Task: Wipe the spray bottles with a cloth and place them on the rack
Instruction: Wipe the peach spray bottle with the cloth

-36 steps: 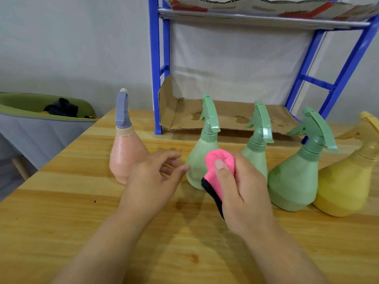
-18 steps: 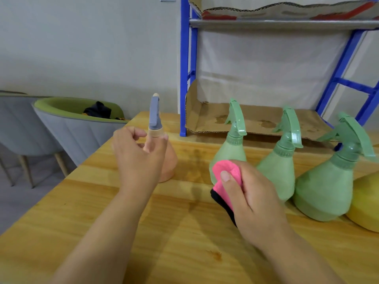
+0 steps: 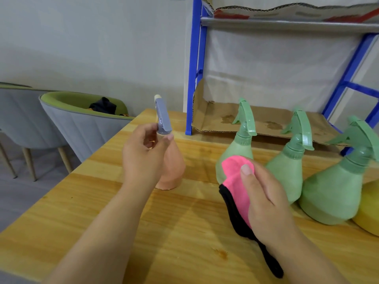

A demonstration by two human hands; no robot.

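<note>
The left hand (image 3: 143,152) is closed narrowly round the neck of the peach bottle (image 3: 173,167), thumb on one side and curled fingers on the other, just under its grey trigger head (image 3: 163,117). The bottle's base looks to be resting on the wooden surface (image 3: 98,201), at the left end of the row. The right hand (image 3: 268,199) holds the cloth (image 3: 233,179), its thumb pressed on the pink face and a black edge trailing down toward the surface; the cloth sits in front of the nearest green bottle (image 3: 238,150).

Two more green bottles (image 3: 287,171) (image 3: 336,191) and a yellow bottle (image 3: 369,214) stand to the right, close together. Behind them is the blue rack (image 3: 196,68), whose lower shelf carries a stained cardboard liner (image 3: 264,121) and no bottles.

The step in hand appears to be picking up the first bottle for wiping; no bottle is on the rack yet. The next move likely calls for lifting the peach bottle clear and bringing it to the cloth. A neck grip could let the heavy body swing, so a firm hold matters.
</note>
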